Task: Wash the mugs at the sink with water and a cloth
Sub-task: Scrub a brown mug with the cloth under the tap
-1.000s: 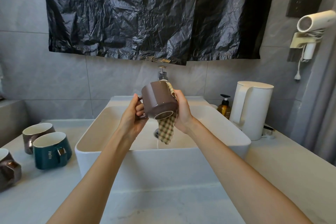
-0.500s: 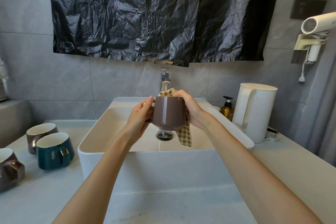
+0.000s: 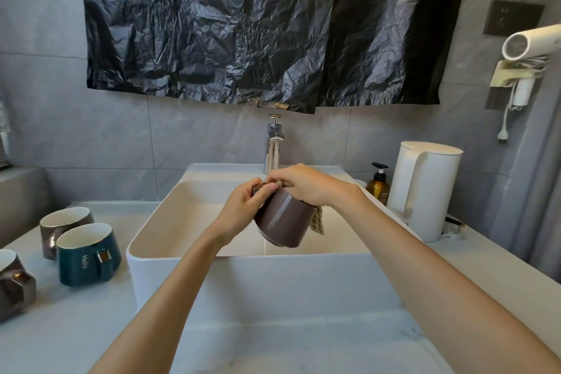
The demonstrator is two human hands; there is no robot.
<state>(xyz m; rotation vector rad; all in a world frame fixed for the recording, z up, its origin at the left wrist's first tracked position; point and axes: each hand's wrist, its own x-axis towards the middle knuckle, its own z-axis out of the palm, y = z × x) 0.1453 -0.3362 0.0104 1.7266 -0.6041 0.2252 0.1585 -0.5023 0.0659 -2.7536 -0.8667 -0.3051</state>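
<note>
— What is filling most of the view?

— A crumpled black plastic sheet is hanging across the far wall and hiding whatever is behind it. Below it the pale table is running out past the near and side edges, with the white sink sitting in the middle.

— And on the right?

— A white kettle is standing on the table beside the sink. A wall-mounted hair dryer is being cut off by the right edge.

— Where are the mugs?

— Three are sitting on the left of the table: a teal mug, a metallic mug just behind it, and a dark mug half cut off by the left edge. The brown mug is hanging tilted over the sink basin, base pointing down and toward the near side, its mouth hidden behind the hands.

— What are the hands doing?

— The left hand is gripping the brown mug's upper left edge. The right hand is curling over the top and pinching the checked cloth; only the cloth's tail is showing, dangling right of the mug.
</note>
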